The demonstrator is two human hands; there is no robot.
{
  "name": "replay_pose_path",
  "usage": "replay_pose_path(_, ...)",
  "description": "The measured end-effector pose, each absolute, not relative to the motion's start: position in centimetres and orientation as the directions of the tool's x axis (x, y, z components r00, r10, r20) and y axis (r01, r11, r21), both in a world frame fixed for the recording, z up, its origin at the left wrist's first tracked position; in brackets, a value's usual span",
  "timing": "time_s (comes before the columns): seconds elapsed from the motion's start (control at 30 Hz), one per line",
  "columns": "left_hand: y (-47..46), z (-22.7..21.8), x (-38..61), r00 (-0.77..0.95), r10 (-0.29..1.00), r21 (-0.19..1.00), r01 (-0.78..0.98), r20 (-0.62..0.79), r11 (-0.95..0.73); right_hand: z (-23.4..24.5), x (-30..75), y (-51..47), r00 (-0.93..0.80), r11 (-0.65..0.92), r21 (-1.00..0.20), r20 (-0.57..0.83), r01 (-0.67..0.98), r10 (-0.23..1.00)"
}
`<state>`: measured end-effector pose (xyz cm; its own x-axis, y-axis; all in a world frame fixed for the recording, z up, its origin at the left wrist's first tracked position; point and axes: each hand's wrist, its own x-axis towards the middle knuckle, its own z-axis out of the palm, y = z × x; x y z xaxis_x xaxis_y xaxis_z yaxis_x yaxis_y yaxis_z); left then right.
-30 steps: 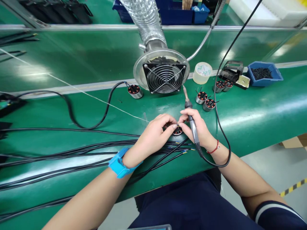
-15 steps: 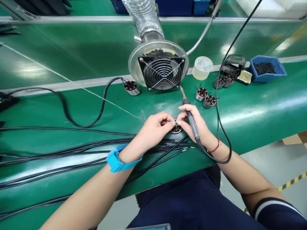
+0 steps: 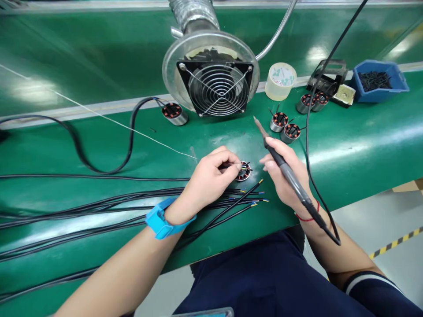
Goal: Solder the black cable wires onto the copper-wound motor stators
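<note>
My left hand, with a blue wrist strap, pinches thin coloured wire ends against a small round motor stator lying on the green bench. My right hand is wrapped round a black soldering iron; its tip points up and away, clear of the stator. A thin solder wire runs in from the left toward my left hand. Several black cables with stripped ends lie just below the stator.
A fume extractor fan on a ribbed duct stands behind. Other stators sit at the left and right of it, with a tape roll and a blue parts bin. A bundle of black cables crosses the bench's left.
My right hand drew back from the stator to the right and swung the soldering iron clear. My left hand stayed pinched at the stator. The view tilted downward.
</note>
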<state>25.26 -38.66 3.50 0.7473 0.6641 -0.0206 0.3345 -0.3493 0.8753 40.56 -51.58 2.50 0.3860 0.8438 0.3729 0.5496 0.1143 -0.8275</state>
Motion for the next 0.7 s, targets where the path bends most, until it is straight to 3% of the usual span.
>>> replay_pose_path(0.23, -39.7, 3.3, 25.1, 0.721, 0.690, 0.821, 0.355, 0.065, -0.448, 1.2, 39.3, -54.1, 0.488, 0.247, -0.757, 0.598, 0.605, 0.636)
replay_pose_path(0.4, -39.9, 3.2, 25.0, 0.708, 0.696, 0.788, 0.360, 0.118, -0.500, 0.5, 39.4, -54.2, 0.456, 0.360, -0.747, 0.640, 0.559, 0.618)
replay_pose_path(0.7, -40.0, 3.4, 25.0, 0.701, 0.694, 0.753, 0.365, 0.165, -0.547, 1.1, 39.1, -53.8, 0.404, 0.356, -0.744, 0.626, 0.566, 0.667)
